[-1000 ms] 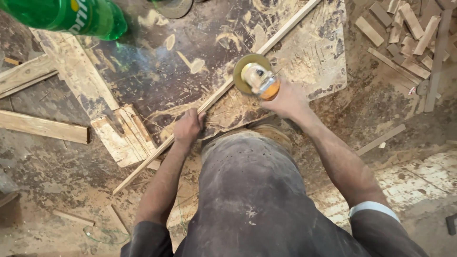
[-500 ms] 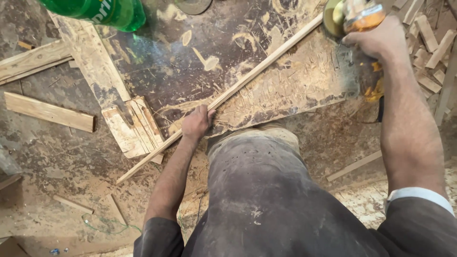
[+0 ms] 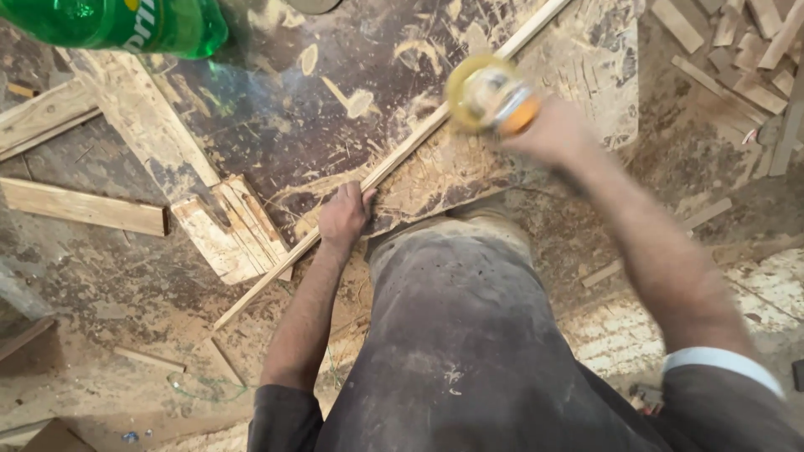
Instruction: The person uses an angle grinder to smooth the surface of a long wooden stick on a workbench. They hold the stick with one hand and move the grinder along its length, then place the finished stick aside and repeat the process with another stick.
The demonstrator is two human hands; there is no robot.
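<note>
Down on the worn, dark plywood board, the left hand pressed flat on a long thin pale wooden strip, fingers closed over it near the board's near edge. The strip ran diagonally across the board, one end overhanging toward the sawdust-covered floor. The right hand, blurred, gripped a small round yellow-and-orange power tool just above the strip, further along the board. A green plastic bottle lay at the board's far left corner. Short pale wood offcuts were scattered beyond the board's right edge, and a flat pale plank lay off its left side.
</note>
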